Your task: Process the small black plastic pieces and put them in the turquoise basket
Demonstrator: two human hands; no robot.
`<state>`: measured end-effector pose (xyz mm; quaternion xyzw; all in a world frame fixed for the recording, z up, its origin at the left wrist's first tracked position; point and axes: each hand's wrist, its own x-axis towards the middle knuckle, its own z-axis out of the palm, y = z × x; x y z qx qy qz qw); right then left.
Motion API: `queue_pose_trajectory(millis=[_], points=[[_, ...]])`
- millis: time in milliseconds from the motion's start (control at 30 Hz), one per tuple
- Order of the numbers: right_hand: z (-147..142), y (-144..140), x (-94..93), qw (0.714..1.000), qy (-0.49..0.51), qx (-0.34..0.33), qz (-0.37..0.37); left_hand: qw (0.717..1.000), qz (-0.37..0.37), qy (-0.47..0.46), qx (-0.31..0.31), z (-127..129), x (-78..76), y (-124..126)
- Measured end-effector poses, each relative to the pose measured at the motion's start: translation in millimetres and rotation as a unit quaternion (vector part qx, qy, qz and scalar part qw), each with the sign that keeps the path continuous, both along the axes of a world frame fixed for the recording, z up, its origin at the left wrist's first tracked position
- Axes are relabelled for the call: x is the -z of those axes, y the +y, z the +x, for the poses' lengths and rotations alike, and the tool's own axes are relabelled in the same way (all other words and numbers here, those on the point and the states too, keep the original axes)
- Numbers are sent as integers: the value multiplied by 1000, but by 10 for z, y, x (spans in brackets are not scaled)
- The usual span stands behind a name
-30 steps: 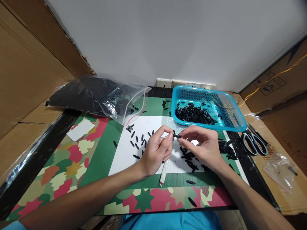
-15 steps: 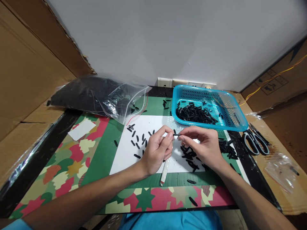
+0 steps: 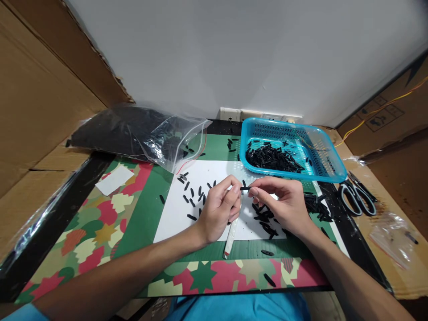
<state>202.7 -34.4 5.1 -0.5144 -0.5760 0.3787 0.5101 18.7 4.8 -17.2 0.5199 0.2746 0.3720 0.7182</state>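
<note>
My left hand (image 3: 222, 207) and my right hand (image 3: 282, 200) meet over a white sheet of paper (image 3: 170, 214). Between their fingertips is a small, thin black piece (image 3: 245, 188), pinched at its left end by the left hand and at its right end by the right. Several loose black pieces (image 3: 191, 217) lie scattered on the paper left of my hands, and a cluster of them (image 3: 267, 227) sits beneath the right hand. A narrow white stick with a red tip (image 3: 230, 243) points down toward me from below the left hand.
A blue basket (image 3: 294, 177) with many black pieces stands at the back right. Black-handled scissors (image 3: 356, 198) and a small clear bag (image 3: 394, 240) lie to the right. At the back left rests a large zip bag (image 3: 127, 133) of black material, near a white paper slip (image 3: 114, 180).
Hardly anything differs. Both hands stay in place with the thin black piece between their fingertips, and a little more of it shows now.
</note>
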Motion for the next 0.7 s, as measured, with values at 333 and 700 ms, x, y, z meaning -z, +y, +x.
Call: queue_pose_trajectory(millis=[333, 700], points=[[-8, 8, 11, 1000, -4, -8, -4, 1000, 2, -7, 8, -3, -4, 5], [-3, 5, 36, 1000, 8, -13, 2, 1000, -3, -16, 11, -5, 2, 3]])
